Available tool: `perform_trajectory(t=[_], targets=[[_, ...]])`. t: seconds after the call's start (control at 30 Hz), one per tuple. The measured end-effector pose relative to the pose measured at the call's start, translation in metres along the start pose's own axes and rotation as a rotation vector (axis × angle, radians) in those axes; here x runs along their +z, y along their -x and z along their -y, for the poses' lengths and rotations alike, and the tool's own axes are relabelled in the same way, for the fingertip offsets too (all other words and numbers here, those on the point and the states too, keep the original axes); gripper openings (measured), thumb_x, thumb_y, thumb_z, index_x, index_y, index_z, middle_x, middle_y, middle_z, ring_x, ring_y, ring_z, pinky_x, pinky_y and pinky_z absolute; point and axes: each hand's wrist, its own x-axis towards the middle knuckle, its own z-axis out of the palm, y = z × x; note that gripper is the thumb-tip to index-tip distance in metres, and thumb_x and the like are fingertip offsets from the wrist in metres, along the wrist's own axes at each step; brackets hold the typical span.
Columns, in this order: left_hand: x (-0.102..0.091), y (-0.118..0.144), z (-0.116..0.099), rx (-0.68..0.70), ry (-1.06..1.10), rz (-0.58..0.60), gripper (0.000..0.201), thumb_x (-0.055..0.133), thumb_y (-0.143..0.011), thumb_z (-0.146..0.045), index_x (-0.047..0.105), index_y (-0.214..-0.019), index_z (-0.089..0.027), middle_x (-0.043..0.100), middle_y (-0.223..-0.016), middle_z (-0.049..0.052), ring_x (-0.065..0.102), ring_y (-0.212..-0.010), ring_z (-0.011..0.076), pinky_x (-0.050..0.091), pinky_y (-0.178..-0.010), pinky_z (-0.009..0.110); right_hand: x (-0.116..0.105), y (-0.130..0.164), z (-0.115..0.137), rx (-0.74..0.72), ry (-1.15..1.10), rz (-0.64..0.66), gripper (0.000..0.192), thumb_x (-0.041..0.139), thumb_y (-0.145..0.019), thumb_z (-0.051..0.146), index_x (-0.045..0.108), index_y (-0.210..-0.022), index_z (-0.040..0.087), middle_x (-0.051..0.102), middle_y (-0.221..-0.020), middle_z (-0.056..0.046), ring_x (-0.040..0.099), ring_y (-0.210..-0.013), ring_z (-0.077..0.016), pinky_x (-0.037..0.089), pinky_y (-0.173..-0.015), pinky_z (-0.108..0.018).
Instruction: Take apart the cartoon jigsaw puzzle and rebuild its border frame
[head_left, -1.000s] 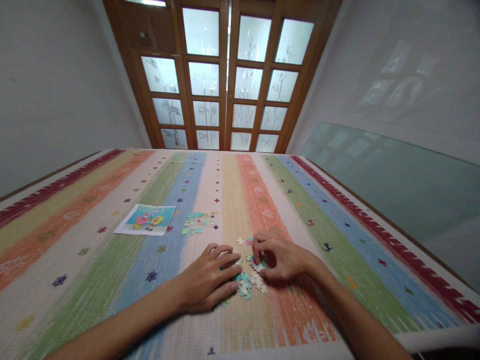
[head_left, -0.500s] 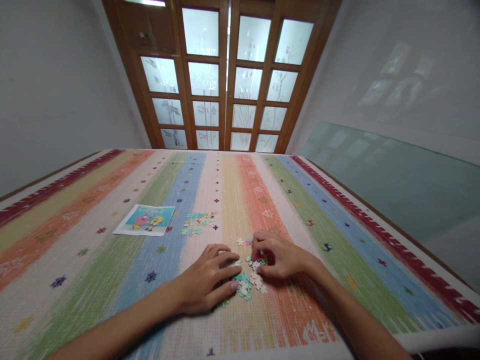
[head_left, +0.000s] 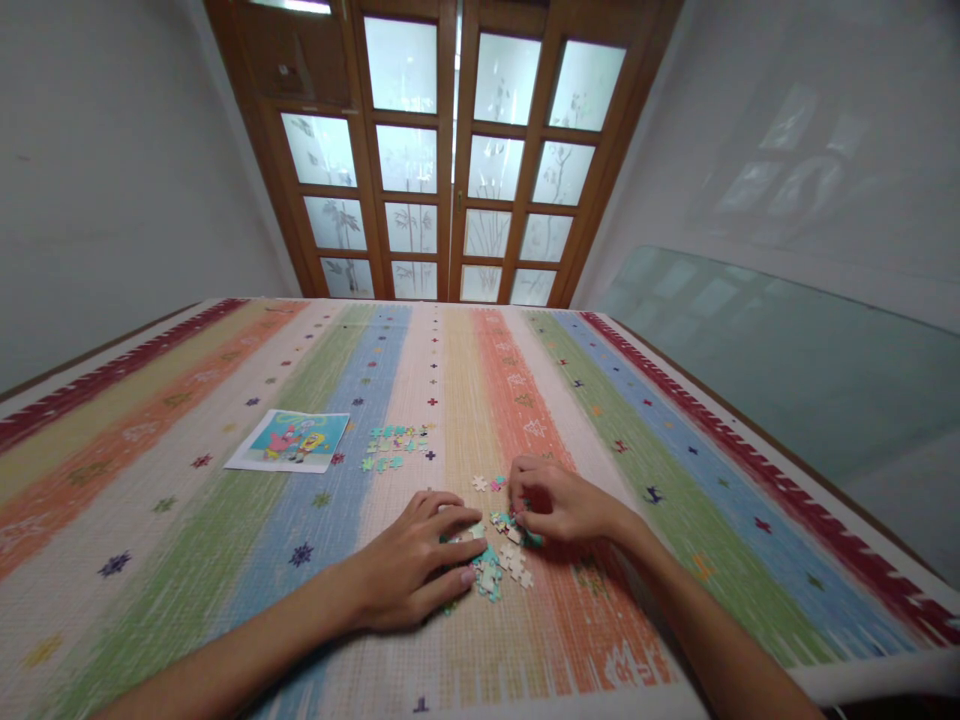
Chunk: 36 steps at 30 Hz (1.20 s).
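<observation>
1. Left hand (head_left: 409, 565): palm down, fingers spread and flat, fingertips on the near-left edge of the pile (head_left: 499, 560) of jigsaw pieces. Reads as pinning or corralling the loose pieces so they don't slide on the woven mat (head_left: 187, 560). It grips nothing that I can see.
2. Right hand (head_left: 559, 505): curled, thumb and fingers pressed together at the pile's far-right edge, apparently pinching a small piece. The piece itself is mostly hidden by the fingertips, so I can't tell its colour or shape.
3. The pile sits between the two hands on the cream/orange stripes, close to the near edge. Pieces are mostly teal and white, overlapping and unsorted. That spot is probably chosen for short reach with both forearms resting on the mat.
4. Strays (head_left: 487, 483): a couple of pieces lie just beyond the pile, apart from it.
5. Second group (head_left: 394, 445): teal and green pieces spread in a loose single layer farther out, left of centre, well apart from the pile. Looks like a sorted set, though that's my judgement only.
6. Picture (head_left: 291, 440): a cartoon print lying flat just left of the second group, facing the person. Likely a reference kept in view but clear of the hands.
7. Background: wooden door (head_left: 450, 150) with frosted panes, and a glass sheet (head_left: 787, 350) leaning on the right wall. Neither is in play.
</observation>
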Motion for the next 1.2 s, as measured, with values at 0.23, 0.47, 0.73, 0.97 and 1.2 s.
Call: perform_trajectory(t=[0.23,0.47,0.73,0.97,1.2], targets=[[0.001,0.0,0.0,-0.001,-0.023,-0.002,0.032,0.052,-0.104,-0.033,0.064,-0.132,-0.025,0.063,-0.139,0.009,0.052,-0.126,0.0327,0.041,-0.105,0.052,-0.003,0.001,0.002,0.034,0.094,-0.036,0.012,0.065,-0.073,0.008,0.064,-0.082,0.017,0.059,-0.086,-0.003,0.055,-0.081,-0.0188,0.043,-0.075,-0.032],[0.001,0.001,-0.001,-0.011,-0.023,0.013,0.033,0.049,-0.104,-0.029,0.062,-0.134,-0.023,0.062,-0.139,0.01,0.052,-0.125,0.0323,0.04,-0.105,0.053,0.0,0.003,0.007,-0.029,0.041,0.098,0.024,0.073,-0.064,0.007,0.071,-0.085,0.018,0.057,-0.096,-0.004,0.057,-0.089,-0.0199,0.046,-0.081,-0.033],[0.004,0.002,0.0,0.007,-0.066,-0.005,0.036,0.045,-0.105,-0.029,0.057,-0.139,-0.022,0.063,-0.138,0.01,0.053,-0.125,0.0302,0.04,-0.106,0.05,0.001,0.003,0.005,-0.048,0.036,0.067,0.01,0.073,-0.073,0.01,0.072,-0.079,0.018,0.06,-0.091,-0.004,0.058,-0.089,-0.0198,0.047,-0.08,-0.033],[0.005,0.002,0.003,0.048,-0.157,-0.042,0.038,0.042,-0.106,-0.026,0.053,-0.141,-0.016,0.064,-0.138,0.011,0.054,-0.124,0.0302,0.04,-0.106,0.049,0.005,-0.001,0.005,-0.034,0.021,0.014,0.012,0.066,-0.084,0.011,0.07,-0.075,0.017,0.061,-0.084,-0.004,0.058,-0.085,-0.0186,0.045,-0.078,-0.032],[0.008,0.002,0.007,0.034,-0.275,-0.136,0.043,0.042,-0.102,-0.021,0.05,-0.144,-0.011,0.064,-0.136,0.015,0.055,-0.123,0.0302,0.045,-0.103,0.049,0.018,-0.008,0.012,-0.02,0.048,-0.092,0.015,0.06,-0.097,0.021,0.07,-0.086,0.018,0.062,-0.086,-0.005,0.059,-0.087,-0.0196,0.046,-0.079,-0.033]])
